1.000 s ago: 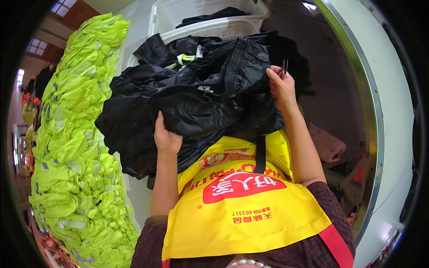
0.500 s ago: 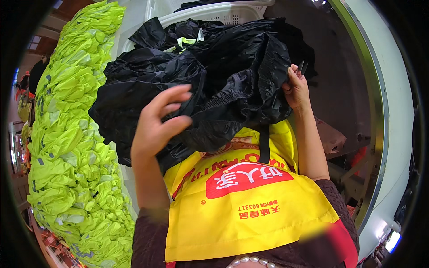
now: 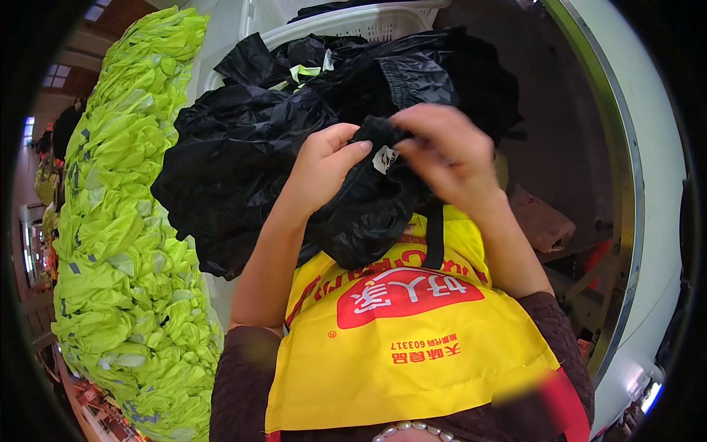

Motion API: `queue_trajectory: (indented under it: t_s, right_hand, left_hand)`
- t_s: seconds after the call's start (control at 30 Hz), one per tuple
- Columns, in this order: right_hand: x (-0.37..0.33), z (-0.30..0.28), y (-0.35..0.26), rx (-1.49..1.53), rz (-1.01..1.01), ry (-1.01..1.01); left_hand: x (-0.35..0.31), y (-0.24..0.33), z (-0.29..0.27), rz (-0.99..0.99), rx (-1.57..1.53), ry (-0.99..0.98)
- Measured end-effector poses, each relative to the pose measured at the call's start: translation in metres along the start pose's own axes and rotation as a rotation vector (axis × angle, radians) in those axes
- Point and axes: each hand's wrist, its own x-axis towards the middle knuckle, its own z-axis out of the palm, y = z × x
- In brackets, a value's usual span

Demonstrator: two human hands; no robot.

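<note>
Two hands (image 3: pixel 320 168) (image 3: pixel 458 156); black garment (image 3: pixel 368 214) between.

Left hand (image 3: pixel 322 168) pinching; right hand (image 3: pixel 455 156) (motion-blurred) near it, curled; forearms (image 3: pixel 269 269) angled inward.

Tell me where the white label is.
In the head view's upper middle, the white label sits on the black garment between the left hand and right hand.

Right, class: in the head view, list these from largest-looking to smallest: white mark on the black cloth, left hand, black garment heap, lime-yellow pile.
1. Black garment heap and lime-yellow pile: too alike to rank.
2. Left hand.
3. White mark, by far the smallest.
</note>
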Motion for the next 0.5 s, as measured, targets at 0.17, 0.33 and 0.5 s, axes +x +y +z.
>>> queue_trajectory:
  t_s: [0.17, 0.33, 0.5]
  right_hand:
    - [-0.025, 0.013, 0.017, -0.147, 0.097, -0.109]
    - [-0.103, 0.019, 0.049, -0.200, 0.523, -0.334]
    - [-0.081, -0.027, 0.015, 0.200, 0.230, -0.084]
  left_hand:
    - [-0.020, 0.016, 0.002, 0.128, -0.372, 0.157]
    - [-0.030, 0.013, 0.001, 0.080, -0.514, 0.103]
    - [-0.039, 0.017, 0.007, 0.083, -0.419, -0.057]
